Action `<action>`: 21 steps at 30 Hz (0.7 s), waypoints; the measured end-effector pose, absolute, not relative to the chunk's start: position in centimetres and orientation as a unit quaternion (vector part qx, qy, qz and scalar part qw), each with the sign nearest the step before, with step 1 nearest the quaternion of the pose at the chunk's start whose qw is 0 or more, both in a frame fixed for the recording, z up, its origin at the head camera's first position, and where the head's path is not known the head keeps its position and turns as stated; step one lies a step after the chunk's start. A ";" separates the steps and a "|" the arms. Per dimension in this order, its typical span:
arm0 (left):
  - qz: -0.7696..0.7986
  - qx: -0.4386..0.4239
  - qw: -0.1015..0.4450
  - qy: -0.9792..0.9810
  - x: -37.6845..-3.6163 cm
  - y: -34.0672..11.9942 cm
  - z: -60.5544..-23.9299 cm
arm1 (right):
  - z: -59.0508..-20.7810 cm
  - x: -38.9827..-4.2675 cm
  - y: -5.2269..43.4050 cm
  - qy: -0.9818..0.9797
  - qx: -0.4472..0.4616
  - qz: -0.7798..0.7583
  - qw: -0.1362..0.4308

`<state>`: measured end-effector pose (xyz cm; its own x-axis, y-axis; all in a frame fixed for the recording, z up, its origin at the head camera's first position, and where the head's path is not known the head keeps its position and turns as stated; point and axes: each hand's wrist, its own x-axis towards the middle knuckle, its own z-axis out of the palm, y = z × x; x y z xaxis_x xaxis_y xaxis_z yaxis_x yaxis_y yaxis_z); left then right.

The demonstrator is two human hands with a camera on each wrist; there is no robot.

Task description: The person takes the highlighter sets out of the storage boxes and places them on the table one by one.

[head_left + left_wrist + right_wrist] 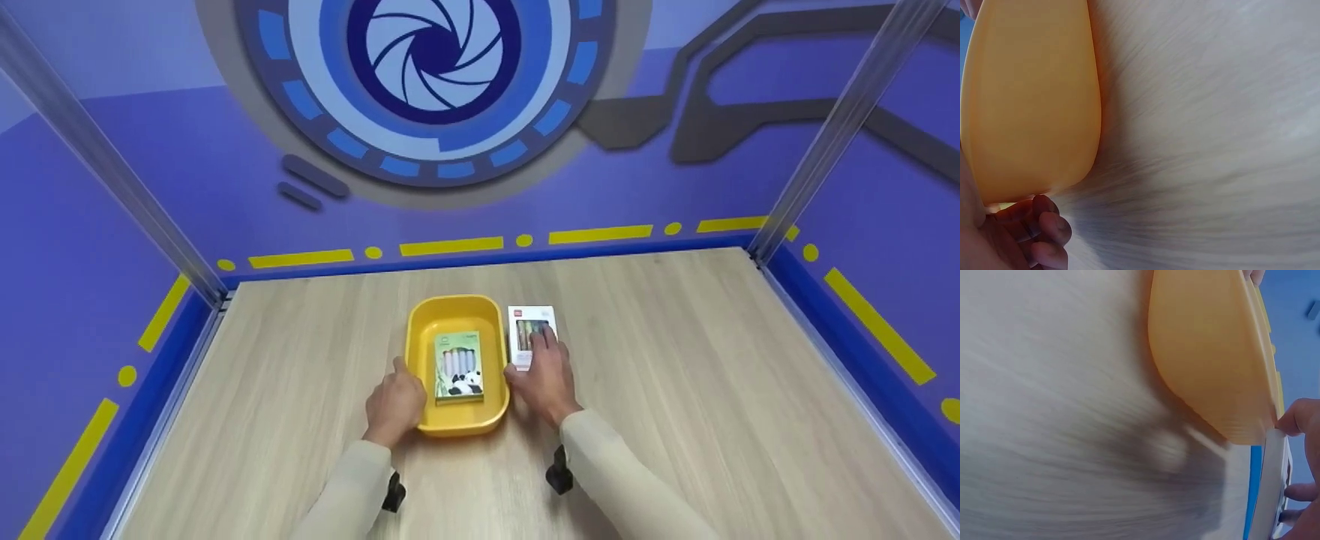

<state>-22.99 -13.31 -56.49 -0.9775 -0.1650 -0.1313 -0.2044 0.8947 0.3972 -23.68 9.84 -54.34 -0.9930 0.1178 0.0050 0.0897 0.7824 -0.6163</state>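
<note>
Here, a yellow tray (pixel 459 430) sits roughly mid-worktop (pixel 675 360), with its long sides running away from the person. The left hand (pixel 395 403) has its fingers clamped on the tray's left side near the front corner; the left wrist view shows them curled against the outside of the wall. Inside the tray, a green box (pixel 460 352) lies flat, with a row of pale sticks and a panda printed on its front. Just right of the tray is a white box (pixel 523 332), front upward, with coloured sticks showing in the middle of its face. The right hand (pixel 546 379) holds this white box, its fingers bent over the face and a little apart, and the thumb at the near left corner, right beside the tray's rim. Whether the white box touches the tray is hard to tell. Both forearms wear beige sleeves (pixel 352 480), and a black device hangs below each wrist, one at the left (pixel 394 493) and one at the right (pixel 559 474). Behind the worktop stands a blue-purple wall (pixel 420 214) bearing a large round design and, along its foot, yellow dashes and dots.
</note>
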 end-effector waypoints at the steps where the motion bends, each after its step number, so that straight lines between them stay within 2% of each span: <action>1: 0.209 -0.094 0.046 0.972 -23.0 -13.3 -56.4 | -54.4 -23.7 9.9 -0.943 -0.054 0.327 0.023; 21: 0.206 -0.105 0.059 0.971 -23.1 -13.1 -56.3 | -55.9 -23.1 10.5 -0.942 -0.062 0.330 -0.008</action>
